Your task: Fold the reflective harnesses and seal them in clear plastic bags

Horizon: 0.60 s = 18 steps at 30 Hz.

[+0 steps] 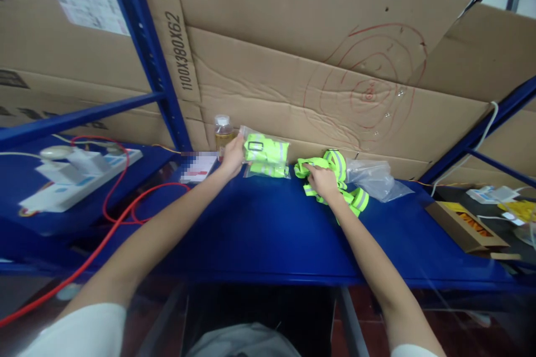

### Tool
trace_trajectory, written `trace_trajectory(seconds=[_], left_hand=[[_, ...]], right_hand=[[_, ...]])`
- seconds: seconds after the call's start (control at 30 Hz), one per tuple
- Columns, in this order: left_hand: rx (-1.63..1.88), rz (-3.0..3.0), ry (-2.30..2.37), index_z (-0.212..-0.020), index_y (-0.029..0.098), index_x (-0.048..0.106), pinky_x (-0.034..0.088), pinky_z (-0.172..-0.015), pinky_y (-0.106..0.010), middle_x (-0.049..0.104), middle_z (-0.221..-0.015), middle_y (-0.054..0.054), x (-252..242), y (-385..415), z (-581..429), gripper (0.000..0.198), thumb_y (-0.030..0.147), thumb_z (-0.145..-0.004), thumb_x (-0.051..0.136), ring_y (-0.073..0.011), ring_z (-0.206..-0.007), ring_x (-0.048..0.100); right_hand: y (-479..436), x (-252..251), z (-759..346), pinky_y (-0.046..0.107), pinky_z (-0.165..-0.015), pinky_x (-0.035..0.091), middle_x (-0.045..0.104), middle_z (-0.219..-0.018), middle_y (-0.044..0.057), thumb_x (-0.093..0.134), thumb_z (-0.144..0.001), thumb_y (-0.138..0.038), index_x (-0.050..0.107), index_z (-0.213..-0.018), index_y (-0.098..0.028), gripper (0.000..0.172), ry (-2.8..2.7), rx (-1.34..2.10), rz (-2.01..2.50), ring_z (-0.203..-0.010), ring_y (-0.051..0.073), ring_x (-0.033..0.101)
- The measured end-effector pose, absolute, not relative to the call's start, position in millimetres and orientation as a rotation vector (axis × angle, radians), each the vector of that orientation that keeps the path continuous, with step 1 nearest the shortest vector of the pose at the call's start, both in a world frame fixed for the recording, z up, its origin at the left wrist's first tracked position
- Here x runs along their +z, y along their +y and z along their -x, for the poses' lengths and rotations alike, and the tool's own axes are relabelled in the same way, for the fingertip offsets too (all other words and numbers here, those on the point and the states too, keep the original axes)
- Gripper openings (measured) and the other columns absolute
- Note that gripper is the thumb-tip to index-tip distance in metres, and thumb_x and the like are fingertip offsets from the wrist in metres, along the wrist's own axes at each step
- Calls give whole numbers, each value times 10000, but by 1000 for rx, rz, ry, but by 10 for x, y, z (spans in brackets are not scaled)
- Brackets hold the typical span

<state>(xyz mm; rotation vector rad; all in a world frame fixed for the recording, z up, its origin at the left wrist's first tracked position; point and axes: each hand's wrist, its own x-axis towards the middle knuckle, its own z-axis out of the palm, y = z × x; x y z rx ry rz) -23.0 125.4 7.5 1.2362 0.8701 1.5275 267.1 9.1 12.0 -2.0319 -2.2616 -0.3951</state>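
Note:
My left hand (234, 155) grips the edge of a clear plastic bag with a folded neon-yellow reflective strap (274, 151) in it; a black buckle shows through the plastic. Just below it lies another bagged reflective strap (268, 169). To the right, my right hand (323, 181) is on a loose heap of neon-yellow reflective straps (336, 162) with silver stripes. Its fingers are closed on part of the heap, and the index finger points left along a strap. Clear empty plastic bags (374, 179) lie right of the heap.
A capped bottle (223, 131) and a printed card (199, 167) stand left of my left hand. A white power strip (79, 178) and a red cable (113, 228) lie farther left. An open cardboard box (464, 228) sits right. Cardboard (268, 89) walls the back of the blue table (268, 240).

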Motion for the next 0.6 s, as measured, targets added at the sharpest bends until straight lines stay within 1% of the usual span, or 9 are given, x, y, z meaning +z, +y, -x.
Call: trace_trajectory(seconds=[0.1,0.2,0.27,0.33,0.4,0.43,0.5,0.57,0.6], left_hand=[[1480,-1313,1117,-875,196,586,420,-462,-235,541,-564,32,-23,1394,46,551,732,-995,544,-128,-453,521],[1388,-1431,1337,-765,197,572,447,-531,-263,562,-551,-13,-85,1481,24,483,604,-1026,575,-173,-522,588],[1324,-1534,1476,-745,201,565,487,-610,-286,633,-618,-69,-87,1514,91,423,513,-1026,609,-219,-631,664],[1242,-1638,1597,-785,190,594,525,-702,-320,707,-724,-133,-61,1523,178,356,457,-1020,624,-275,-750,726],[1151,-1726,1700,-902,154,653,555,-791,-382,757,-856,-208,-18,1500,243,315,443,-1021,613,-346,-857,761],[1117,-1763,1746,-1000,125,676,563,-846,-427,769,-954,-251,4,1473,260,326,441,-1025,597,-386,-932,767],[1105,-1842,1817,-1254,83,657,530,-1006,-528,727,-1239,-321,36,1392,260,419,427,-1048,539,-452,-1176,715],[1104,-2042,1859,-1466,112,578,438,-1145,-604,608,-1482,-306,40,1290,225,513,426,-1080,453,-473,-1395,578],[1077,-2184,1855,-1520,146,558,406,-1178,-620,563,-1544,-278,28,1242,199,540,445,-1092,420,-471,-1444,527]], right_hand=[[67,41,-2734,392,-994,481,792,-1259,129,467,-1005,-172,631,-1542,-263,569,-2271,-386,2012,-1085,295,755],[63,-14,-2752,394,-998,469,790,-1249,133,461,-1015,-181,643,-1527,-249,548,-2274,-379,1977,-1097,296,747],[62,-39,-2751,396,-1009,459,784,-1247,137,453,-1029,-195,643,-1523,-240,531,-2276,-367,1951,-1106,293,738],[57,-58,-2744,399,-1019,453,773,-1254,141,447,-1048,-224,645,-1514,-237,506,-2282,-348,1926,-1116,290,724],[44,-66,-2736,405,-1034,447,751,-1277,150,451,-1066,-266,656,-1495,-225,477,-2286,-342,1885,-1140,292,702],[37,-61,-2735,413,-1055,439,738,-1286,156,460,-1072,-289,671,-1475,-215,461,-2281,-358,1844,-1157,296,687],[21,-27,-2756,451,-1136,393,714,-1304,168,487,-1076,-336,713,-1409,-197,426,-2222,-447,1730,-1205,311,647],[10,44,-2833,508,-1208,323,689,-1341,181,513,-1075,-378,749,-1336,-190,399,-2066,-582,1632,-1260,334,601],[6,89,-2902,532,-1222,304,677,-1364,184,521,-1074,-402,760,-1308,-195,393,-1964,-641,1609,-1281,344,581]])
